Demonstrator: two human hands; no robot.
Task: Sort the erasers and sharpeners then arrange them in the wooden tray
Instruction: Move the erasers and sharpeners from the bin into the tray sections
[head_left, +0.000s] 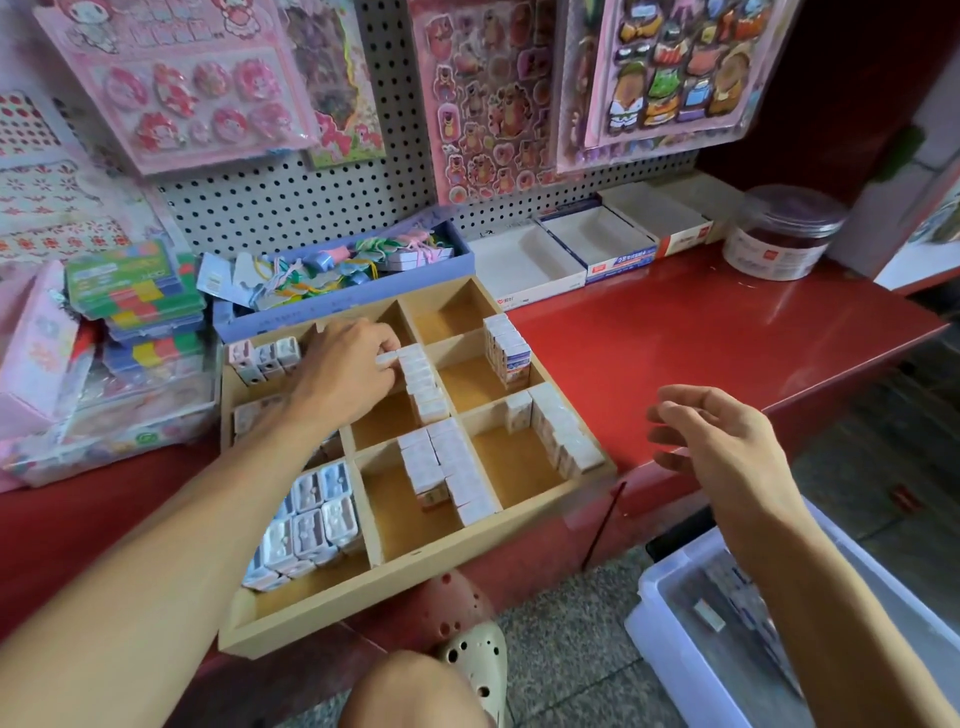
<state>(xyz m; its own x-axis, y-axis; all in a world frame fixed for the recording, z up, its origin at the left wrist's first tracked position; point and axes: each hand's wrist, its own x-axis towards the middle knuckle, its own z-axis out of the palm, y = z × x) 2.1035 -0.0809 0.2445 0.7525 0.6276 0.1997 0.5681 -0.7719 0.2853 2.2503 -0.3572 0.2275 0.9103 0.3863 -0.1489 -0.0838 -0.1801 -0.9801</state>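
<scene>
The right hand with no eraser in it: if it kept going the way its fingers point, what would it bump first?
Probably the erasers along the wooden tray's near-right compartment; the right hand seems higher, so unsure.

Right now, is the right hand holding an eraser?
No, the right hand hangs empty over the red counter, fingers loosely curled round nothing.
</scene>
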